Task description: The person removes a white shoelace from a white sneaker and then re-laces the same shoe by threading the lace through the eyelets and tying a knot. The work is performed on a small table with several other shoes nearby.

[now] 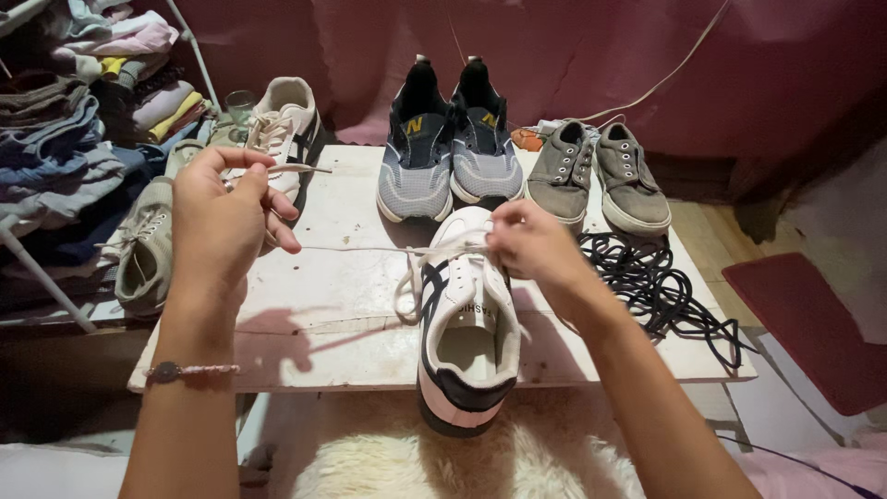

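Fingers of the left hand (222, 217) pinch the cream lace (370, 249) and hold it taut out to the left. I see the right hand (534, 248) gripping the lace at the eyelets of the white sneaker (467, 319), which sits near-centre on the white table (342, 323), heel over the near edge. Far: grey running shoes (448, 148), grey canvas shoes (601, 176). Right: loose black laces (656, 282).

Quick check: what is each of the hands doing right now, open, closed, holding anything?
Left hand: closed, pinching the cream shoelace, pulled out taut.
Right hand: closed on the lace at the white sneaker.
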